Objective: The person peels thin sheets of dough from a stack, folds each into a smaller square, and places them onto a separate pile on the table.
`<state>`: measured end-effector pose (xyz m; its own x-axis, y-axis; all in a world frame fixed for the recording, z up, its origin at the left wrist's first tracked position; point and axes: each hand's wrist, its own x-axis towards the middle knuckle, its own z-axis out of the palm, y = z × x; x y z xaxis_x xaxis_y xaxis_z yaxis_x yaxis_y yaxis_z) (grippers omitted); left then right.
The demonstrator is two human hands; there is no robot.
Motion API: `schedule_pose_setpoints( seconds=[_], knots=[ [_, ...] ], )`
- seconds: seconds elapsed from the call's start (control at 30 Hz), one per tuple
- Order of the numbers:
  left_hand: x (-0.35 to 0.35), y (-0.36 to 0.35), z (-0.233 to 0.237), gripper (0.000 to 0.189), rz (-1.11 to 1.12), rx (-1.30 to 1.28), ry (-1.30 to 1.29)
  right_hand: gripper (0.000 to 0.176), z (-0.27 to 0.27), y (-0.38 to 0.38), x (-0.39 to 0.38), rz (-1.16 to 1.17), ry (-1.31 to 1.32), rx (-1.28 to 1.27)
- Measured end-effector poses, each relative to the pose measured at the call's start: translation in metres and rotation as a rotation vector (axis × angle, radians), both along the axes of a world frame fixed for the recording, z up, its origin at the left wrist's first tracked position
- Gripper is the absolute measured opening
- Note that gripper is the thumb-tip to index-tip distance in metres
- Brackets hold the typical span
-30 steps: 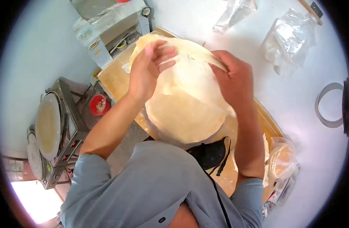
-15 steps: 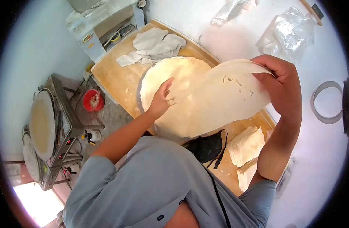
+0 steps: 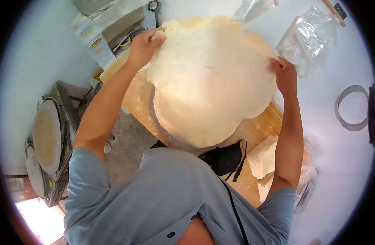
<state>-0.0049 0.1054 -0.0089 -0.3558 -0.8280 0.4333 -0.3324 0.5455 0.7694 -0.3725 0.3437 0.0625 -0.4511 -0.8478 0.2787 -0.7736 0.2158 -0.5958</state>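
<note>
A large, thin round flatbread sheet (image 3: 220, 69) hangs spread out between my two hands. My left hand (image 3: 144, 45) is closed on its upper left edge, thumb against fingers. At the right edge, my right hand (image 3: 284, 73) pinches the sheet as well. Below it lies a stack of round flatbreads (image 3: 187, 126) on a grey round board (image 3: 152, 104); the raised sheet covers most of the stack. The front rim of the stack shows near my body.
The wooden table (image 3: 134, 92) carries folded flatbreads (image 3: 263, 157) at right and a black cloth item with straps (image 3: 224, 158). Round griddles (image 3: 47, 136) stand on a metal stand at left. Clear plastic bags (image 3: 308, 41) and a metal ring (image 3: 351, 108) are on the white wall.
My left hand has moved up from over the stack and taken hold of the sheet's left edge. The right hand has shifted slightly left; the sheet is now spread wide.
</note>
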Motion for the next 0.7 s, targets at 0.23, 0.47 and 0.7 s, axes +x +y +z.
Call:
schedule_pose_setpoints(
  seconds=[0.23, 0.47, 0.7],
  knots=[
    [0.027, 0.037, 0.032, 0.016, -0.098, -0.165, 0.062, 0.018, -0.025, 0.036, 0.019, -0.087, -0.047, -0.241],
    [0.078, 0.121, -0.085, 0.023, -0.357, -0.105, -0.136, 0.053, -0.175, 0.103, 0.039, 0.114, -0.012, -0.150],
    [0.098, 0.176, -0.226, 0.018, -0.260, 0.119, -0.402, 0.042, -0.301, 0.146, 0.065, 0.138, 0.065, 0.048]
  ],
)
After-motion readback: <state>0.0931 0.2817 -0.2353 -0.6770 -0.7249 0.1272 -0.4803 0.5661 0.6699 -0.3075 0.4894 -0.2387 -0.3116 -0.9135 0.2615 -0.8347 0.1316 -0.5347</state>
